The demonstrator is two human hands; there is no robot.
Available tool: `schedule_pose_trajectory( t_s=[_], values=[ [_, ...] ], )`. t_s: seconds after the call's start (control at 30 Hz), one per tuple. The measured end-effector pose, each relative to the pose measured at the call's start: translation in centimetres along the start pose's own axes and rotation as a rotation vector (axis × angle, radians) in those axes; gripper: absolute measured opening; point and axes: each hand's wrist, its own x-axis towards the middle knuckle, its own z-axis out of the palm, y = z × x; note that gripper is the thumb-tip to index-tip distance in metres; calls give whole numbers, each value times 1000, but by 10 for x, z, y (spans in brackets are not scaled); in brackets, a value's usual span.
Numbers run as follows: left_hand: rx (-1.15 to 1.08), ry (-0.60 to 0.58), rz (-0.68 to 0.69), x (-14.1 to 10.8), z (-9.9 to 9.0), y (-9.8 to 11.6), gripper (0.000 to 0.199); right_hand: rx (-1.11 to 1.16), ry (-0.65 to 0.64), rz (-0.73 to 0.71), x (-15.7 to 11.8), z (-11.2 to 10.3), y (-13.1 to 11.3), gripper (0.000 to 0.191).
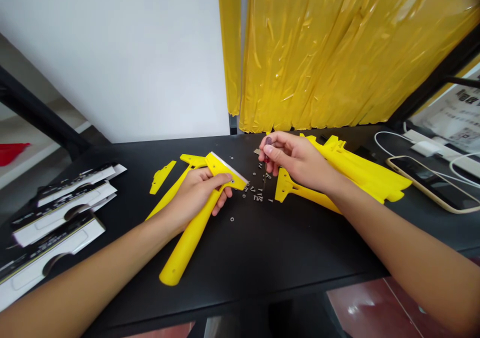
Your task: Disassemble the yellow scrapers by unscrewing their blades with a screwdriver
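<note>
My left hand (200, 190) is closed around the neck of a yellow scraper (189, 238), its thumb on the wide head and its handle slanting toward me. A pale strip runs along the head's far edge. My right hand (294, 158) pinches a small screwdriver (267, 148) with a dark red handle, its thin shaft pointing down. Under its tip lie loose screws (258, 197) and nuts (232, 219). Beside my left hand are another yellow scraper part (168, 193) and a flat yellow plate (162, 177). A yellow scraper body (285, 185) lies partly beneath my right forearm.
Several white-and-black boxes (60, 243) lie at the left of the black table (262, 258). More yellow handles (360, 170) are stacked at the right, near a phone (435, 183) and white cables (386, 138). A yellow plastic curtain (318, 53) and white panel (120, 58) stand behind.
</note>
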Motion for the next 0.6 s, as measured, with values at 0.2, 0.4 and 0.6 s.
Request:
schedule_pose_trajectory(
  t_s=[0.2, 0.4, 0.6],
  values=[
    [-17, -11, 11, 2, -2, -3, 22, 34, -15, -27, 0, 3, 6, 19],
    [-11, -17, 17, 2, -3, -4, 22, 78, 41, -58, -1, 2, 2, 22],
    [-14, -44, -5, -1, -2, -3, 20, 306, 133, -165, -2, -2, -6, 22]
  ],
)
